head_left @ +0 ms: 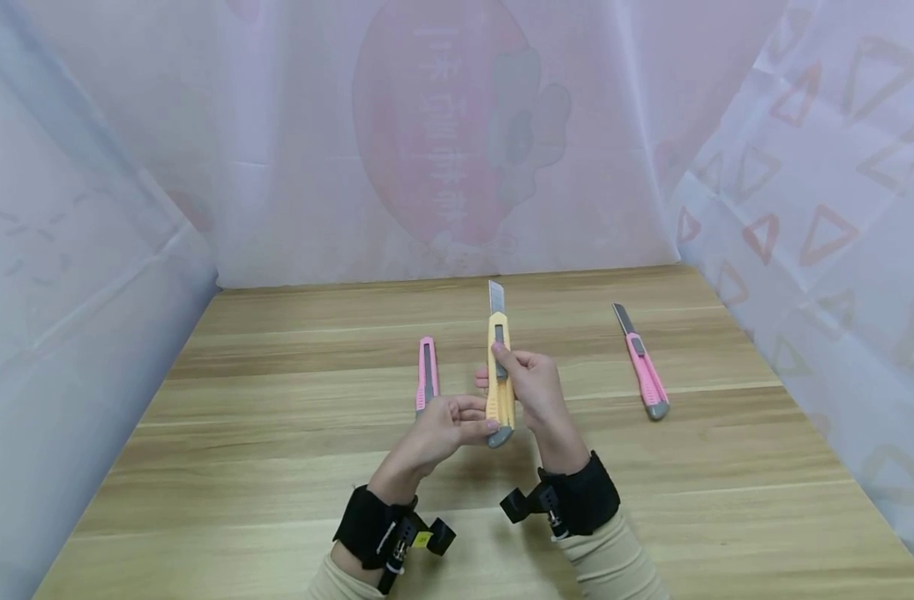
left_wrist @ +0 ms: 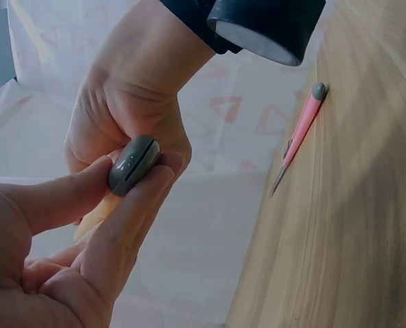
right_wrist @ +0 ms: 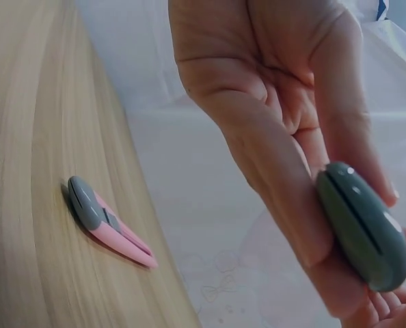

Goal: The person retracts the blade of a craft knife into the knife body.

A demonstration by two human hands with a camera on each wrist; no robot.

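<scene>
At the left we see a pink utility knife (head_left: 426, 375) lying flat on the wooden table (head_left: 277, 467), its blade drawn in, just beside the left hand (head_left: 436, 435). That hand pinches the grey end cap (left_wrist: 133, 164) of a yellow utility knife (head_left: 499, 379) between thumb and fingertips, so its grip is closed on the knife's rear end. The yellow knife is held above the middle of the table, pointing away from us, with its blade (head_left: 496, 297) extended. The right hand (head_left: 535, 392) wraps around the knife's body, its thumb lying on the slider, gripping the handle firmly. Further right, well apart from both hands, a 2nd pink utility knife (head_left: 641, 363) rests on the table with its blade out, pointing toward the far curtain (head_left: 457, 142).
</scene>
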